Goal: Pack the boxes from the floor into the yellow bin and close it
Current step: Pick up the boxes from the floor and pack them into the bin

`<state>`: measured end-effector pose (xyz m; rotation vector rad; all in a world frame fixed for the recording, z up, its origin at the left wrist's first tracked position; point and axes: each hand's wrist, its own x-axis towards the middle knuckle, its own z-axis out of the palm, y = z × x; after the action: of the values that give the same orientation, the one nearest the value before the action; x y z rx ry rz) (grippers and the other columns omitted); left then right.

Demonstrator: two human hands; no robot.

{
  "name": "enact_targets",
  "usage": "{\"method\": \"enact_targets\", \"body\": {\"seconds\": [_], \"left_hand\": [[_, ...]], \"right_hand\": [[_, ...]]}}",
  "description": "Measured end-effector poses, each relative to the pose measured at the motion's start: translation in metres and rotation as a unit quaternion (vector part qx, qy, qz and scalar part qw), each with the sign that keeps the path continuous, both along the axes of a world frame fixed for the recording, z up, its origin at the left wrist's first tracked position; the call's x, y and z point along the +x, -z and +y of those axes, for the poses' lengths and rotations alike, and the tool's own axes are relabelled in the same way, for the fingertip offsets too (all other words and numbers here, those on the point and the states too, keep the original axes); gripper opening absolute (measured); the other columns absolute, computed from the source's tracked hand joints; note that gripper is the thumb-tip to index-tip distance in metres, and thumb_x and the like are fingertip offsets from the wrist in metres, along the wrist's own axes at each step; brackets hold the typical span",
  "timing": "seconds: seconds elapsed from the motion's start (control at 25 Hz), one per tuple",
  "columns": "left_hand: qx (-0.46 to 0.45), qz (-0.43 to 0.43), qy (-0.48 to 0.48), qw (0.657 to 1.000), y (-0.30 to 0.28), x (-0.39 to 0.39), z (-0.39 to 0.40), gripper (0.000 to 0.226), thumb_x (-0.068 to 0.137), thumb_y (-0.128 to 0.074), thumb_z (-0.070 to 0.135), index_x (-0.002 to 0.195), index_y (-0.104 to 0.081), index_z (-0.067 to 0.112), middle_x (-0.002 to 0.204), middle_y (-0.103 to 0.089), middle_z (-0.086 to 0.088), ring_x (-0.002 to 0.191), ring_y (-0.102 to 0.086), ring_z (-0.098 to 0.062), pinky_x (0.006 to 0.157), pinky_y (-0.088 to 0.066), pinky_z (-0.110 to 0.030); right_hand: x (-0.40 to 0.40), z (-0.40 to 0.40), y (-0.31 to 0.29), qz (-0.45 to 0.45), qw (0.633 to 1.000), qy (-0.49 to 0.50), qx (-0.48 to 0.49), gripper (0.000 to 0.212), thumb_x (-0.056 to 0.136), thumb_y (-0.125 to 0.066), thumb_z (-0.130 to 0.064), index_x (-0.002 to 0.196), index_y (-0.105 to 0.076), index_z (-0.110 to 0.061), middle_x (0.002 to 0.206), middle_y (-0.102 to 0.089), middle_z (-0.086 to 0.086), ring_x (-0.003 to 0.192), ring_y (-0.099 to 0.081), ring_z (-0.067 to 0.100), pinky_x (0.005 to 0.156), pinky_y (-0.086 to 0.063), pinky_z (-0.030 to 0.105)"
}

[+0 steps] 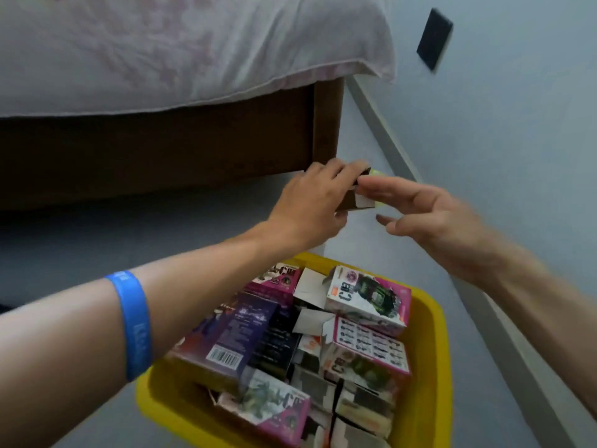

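Small cardboard box (357,198) between hands

Two bare forearms, no sleeves showing. The left forearm wears a blue rubber wristband (135,324) with faint, unreadable lettering. The right forearm wears nothing.

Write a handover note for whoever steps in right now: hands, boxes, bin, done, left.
Left hand: gripping a small box held up beyond the yellow bin, near the bed corner.
Right hand: open, fingers touching that box, not closed on it.
Done: bin nearly full of boxes.
Left: drop this box in, then close the bin. No lid in view.
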<state>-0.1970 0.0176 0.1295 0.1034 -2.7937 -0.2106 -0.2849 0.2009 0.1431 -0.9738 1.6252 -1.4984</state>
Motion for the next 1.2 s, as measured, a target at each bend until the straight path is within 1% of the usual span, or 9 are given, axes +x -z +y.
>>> {"method": "enact_targets", "body": {"seconds": [0.16,0.28,0.36,0.44,0.68,0.8,0.92,1.12,1.2], "left_hand": [[0.023,0.021,0.027,0.999,-0.032,0.05,-0.006,0.068,0.078,-0.076,0.038,0.137,-0.046,0.025,0.117,-0.058,0.002,0.102,-0.055,-0.017,0.077,-0.054,-0.043],[0.24,-0.016,0.12,0.963,-0.055,0.102,-0.023,0.069,0.075,-0.08,0.033,0.137,-0.049,0.023,0.12,-0.061,0.008,0.109,-0.06,-0.011,0.082,-0.057,-0.031],[0.411,-0.073,0.195,0.888,-0.06,0.132,-0.027,0.067,0.077,-0.08,0.018,0.136,-0.049,0.02,0.121,-0.062,0.008,0.112,-0.062,-0.015,0.079,-0.058,-0.028],[0.453,-0.134,0.202,0.858,-0.046,0.155,-0.016,0.067,0.077,-0.079,0.008,0.137,-0.048,0.018,0.122,-0.061,0.005,0.113,-0.062,-0.019,0.08,-0.059,-0.033],[0.24,-0.236,0.213,0.917,0.023,0.194,0.007,0.069,0.084,-0.074,0.022,0.14,-0.039,0.04,0.133,-0.053,0.018,0.118,-0.051,0.002,0.096,-0.047,-0.02],[0.271,-0.248,0.217,0.904,0.035,0.207,0.015,0.065,0.085,-0.073,0.026,0.137,-0.037,0.04,0.133,-0.046,0.022,0.12,-0.044,0.007,0.096,-0.036,-0.006],[0.154,-0.229,0.236,0.932,0.039,0.206,0.004,0.083,0.084,-0.068,0.053,0.151,-0.022,0.036,0.157,-0.025,0.013,0.145,-0.017,-0.001,0.118,-0.008,-0.02],[-0.017,-0.428,0.133,0.894,0.041,0.213,-0.05,0.091,0.082,-0.038,0.083,0.143,0.024,0.057,0.158,0.027,0.021,0.145,0.028,-0.007,0.115,0.02,-0.041],[-0.067,-0.408,0.121,0.903,0.056,0.221,-0.047,0.081,0.086,-0.022,0.081,0.14,0.032,0.054,0.156,0.032,0.016,0.145,0.03,-0.012,0.113,0.024,-0.041]], "right_hand": [[0.055,0.009,-0.017,0.114,0.989,0.092,-0.013,0.064,0.079,-0.067,-0.011,0.136,-0.053,-0.033,0.125,-0.063,-0.011,0.116,-0.058,0.011,0.095,-0.051,0.038],[0.077,0.017,-0.017,0.247,0.963,0.11,-0.013,0.074,0.076,-0.076,-0.043,0.141,-0.041,-0.042,0.137,-0.052,-0.015,0.126,-0.05,0.008,0.094,-0.048,0.039],[0.08,0.022,-0.016,0.115,0.993,-0.032,0.001,0.079,0.075,-0.078,-0.049,0.143,-0.041,-0.037,0.141,-0.052,-0.006,0.129,-0.051,0.019,0.098,-0.047,0.049],[0.087,0.024,-0.01,-0.029,0.985,-0.155,0.074,0.078,0.074,-0.079,-0.047,0.143,-0.043,-0.037,0.136,-0.058,0.003,0.122,-0.059,0.028,0.094,-0.052,0.051],[0.149,0.029,0.053,-0.001,0.948,-0.21,0.241,0.073,0.073,-0.083,-0.041,0.128,-0.04,-0.061,0.128,-0.056,-0.027,0.114,-0.055,-0.008,0.095,-0.048,0.017],[0.158,0.038,0.066,0.039,0.947,-0.177,0.264,0.073,0.062,-0.084,-0.058,0.12,-0.04,-0.051,0.124,-0.055,-0.017,0.107,-0.058,-0.003,0.093,-0.052,0.026],[0.163,0.048,0.067,0.047,0.958,-0.117,0.258,0.073,0.054,-0.083,-0.068,0.109,-0.039,-0.048,0.114,-0.058,-0.015,0.097,-0.062,0.0,0.079,-0.054,0.024],[0.169,0.047,0.058,0.147,0.947,-0.09,0.27,0.074,0.058,-0.076,-0.059,0.116,-0.029,-0.058,0.118,-0.046,-0.025,0.103,-0.052,-0.002,0.083,-0.052,0.022],[0.172,0.035,0.057,0.247,0.934,-0.043,0.256,0.076,0.057,-0.071,-0.065,0.119,-0.028,-0.053,0.119,-0.046,-0.021,0.104,-0.049,0.001,0.086,-0.05,0.026]]}}
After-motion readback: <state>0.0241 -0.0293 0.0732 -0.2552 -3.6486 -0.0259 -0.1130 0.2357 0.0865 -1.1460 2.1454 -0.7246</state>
